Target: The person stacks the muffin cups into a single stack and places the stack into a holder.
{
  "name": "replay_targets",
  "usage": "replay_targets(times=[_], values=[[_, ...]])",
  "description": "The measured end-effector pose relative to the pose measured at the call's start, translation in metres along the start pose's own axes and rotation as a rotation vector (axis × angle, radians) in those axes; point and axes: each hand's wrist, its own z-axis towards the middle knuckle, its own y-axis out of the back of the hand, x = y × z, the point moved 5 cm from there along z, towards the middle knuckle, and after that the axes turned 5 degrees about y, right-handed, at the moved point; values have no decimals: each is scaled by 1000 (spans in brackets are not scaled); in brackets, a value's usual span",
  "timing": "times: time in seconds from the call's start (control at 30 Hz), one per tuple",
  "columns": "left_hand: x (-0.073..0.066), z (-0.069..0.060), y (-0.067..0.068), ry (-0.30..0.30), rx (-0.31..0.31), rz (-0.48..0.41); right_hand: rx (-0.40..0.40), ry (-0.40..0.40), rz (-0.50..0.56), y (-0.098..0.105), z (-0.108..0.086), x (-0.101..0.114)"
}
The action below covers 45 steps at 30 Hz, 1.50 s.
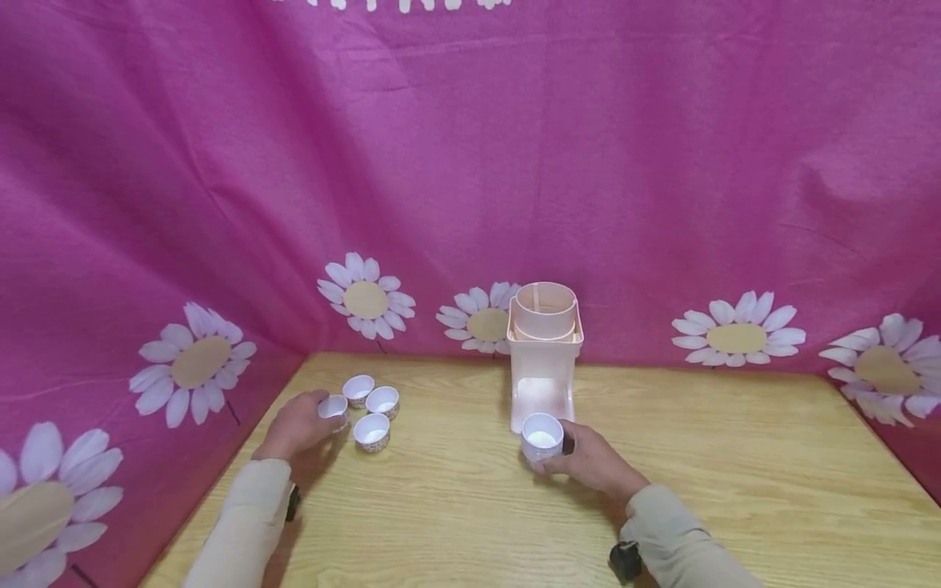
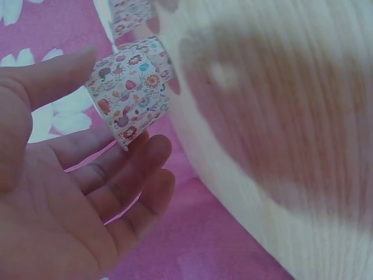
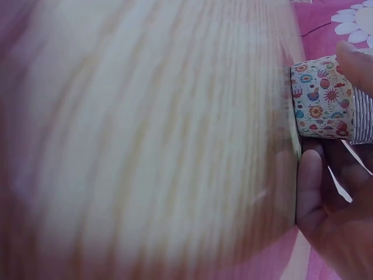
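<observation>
Pale pink holder [image 1: 544,335] over on the far side of the wood table [image 1: 456,506], and the bottom of it is partly blocked by the little white cup [image 1: 542,441] in the right hand [image 1: 597,464]. That one's pinched between thumb and fingers; can't tell if its base touches the wood, and the right wrist view cuts it off at the edge. Off to the left, the left hand [image 1: 294,426] has a second cup [image 1: 334,406] pinched too, thumb covering part of the side. Three loose cups [image 1: 382,402] sit just right of it, only slices showing in the left wrist view.
</observation>
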Motion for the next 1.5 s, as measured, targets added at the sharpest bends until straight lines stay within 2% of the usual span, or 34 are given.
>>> replay_targets(times=[0.33, 0.47, 0.67, 0.83, 1.1, 1.37, 1.5], values=[[-16, -1, 11, -69, -91, -49, -3, -24, -11, -1, 2, -1], [-30, -1, 14, -115, -127, -56, 2, -5, 11, -2, 2, -1], [-59, -5, 16, -181, -176, -94, 11, -6, 45, -1, 2, -3], [-80, -6, 11, -205, -165, -143, 11, -4, 48, -2, 2, -3], [-117, -8, -3, -268, -112, -269, 14, 4, 26, 1, 5, 0], [-161, -18, -22, -334, -86, -311, 19, -4, 20, 1, 3, 1], [-177, -20, -29, -370, -73, -342, 34, 23, 33, 0, 1, 2]])
